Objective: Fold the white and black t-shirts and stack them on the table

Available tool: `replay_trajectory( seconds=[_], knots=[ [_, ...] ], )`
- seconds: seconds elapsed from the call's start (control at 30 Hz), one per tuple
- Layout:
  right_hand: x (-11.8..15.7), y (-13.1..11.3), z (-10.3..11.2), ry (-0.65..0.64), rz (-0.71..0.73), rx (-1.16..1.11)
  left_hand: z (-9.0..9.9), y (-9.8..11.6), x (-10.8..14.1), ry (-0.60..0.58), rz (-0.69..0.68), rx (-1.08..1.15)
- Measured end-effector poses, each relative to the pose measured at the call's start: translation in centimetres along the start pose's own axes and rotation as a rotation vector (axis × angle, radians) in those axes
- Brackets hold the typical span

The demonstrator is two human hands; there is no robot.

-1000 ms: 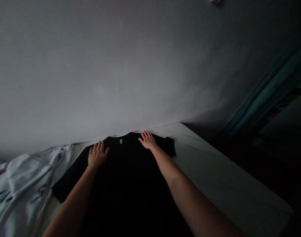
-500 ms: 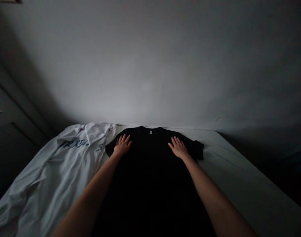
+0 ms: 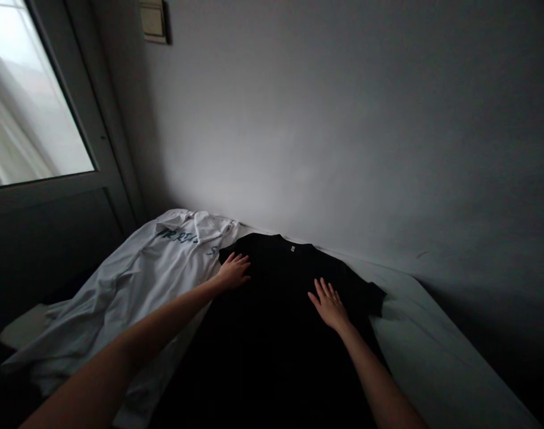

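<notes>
Black T-shirt [image 3: 272, 310] lying flat, collar toward the wall [image 3: 343, 137], on a pale padded surface [image 3: 432, 351]. Left hand [image 3: 233, 272] palm down on the shoulder, fingers loosely spread, arm reaching across from the side. Right hand [image 3: 329, 305] flat on the chest, fingers fanned, well apart from the left; neither gripping. Crumpled white printed shirt [image 3: 120, 298] beside it. Lower shirt too dark to make out well.

Black T-shirt [image 3: 272, 298]: matt knit cloth, no sheen. White shirt [image 3: 124, 292]: thin, creased cloth, printed lettering. Pale cover [image 3: 428, 345]: soft, faintly wrinkled cloth. Wall [image 3: 343, 131]: smooth matt paint. Window pane [image 3: 30, 101]: glossy glass. Frame [image 3: 104, 137]: dark, smooth, material unclear.
</notes>
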State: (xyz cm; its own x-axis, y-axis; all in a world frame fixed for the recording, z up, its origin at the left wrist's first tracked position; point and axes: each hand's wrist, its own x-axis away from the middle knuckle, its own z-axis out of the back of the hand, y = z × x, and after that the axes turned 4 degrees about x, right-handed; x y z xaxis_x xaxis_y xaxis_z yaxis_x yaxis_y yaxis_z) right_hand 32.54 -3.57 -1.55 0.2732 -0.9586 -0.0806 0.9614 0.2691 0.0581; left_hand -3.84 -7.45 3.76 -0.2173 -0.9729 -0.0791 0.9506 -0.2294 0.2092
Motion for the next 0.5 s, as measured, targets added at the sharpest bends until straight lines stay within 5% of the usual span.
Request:
replay_trajectory(
  seconds=[0.1, 0.23, 0.37, 0.5],
  knots=[
    [-2.2, -0.7, 0.8, -0.017, 0.001, 0.041, 2.7, -2.3, -0.5, 0.096, 0.177, 0.052],
    [-5.5, -7.1, 2.5, -0.052, 0.170, -0.053, 5.0, -5.1, -1.7, 0.047, 0.370, 0.058],
    [-9.0, -13.5, 3.2, -0.140, 0.255, -0.099, 5.1, -6.9, -2.9, 0.025, 0.405, 0.065],
    [-12.9, -16.5, 3.3, -0.150, 0.224, -0.092, 4.6, -8.3, -4.2, 0.030, 0.449, 0.110]
  ],
)
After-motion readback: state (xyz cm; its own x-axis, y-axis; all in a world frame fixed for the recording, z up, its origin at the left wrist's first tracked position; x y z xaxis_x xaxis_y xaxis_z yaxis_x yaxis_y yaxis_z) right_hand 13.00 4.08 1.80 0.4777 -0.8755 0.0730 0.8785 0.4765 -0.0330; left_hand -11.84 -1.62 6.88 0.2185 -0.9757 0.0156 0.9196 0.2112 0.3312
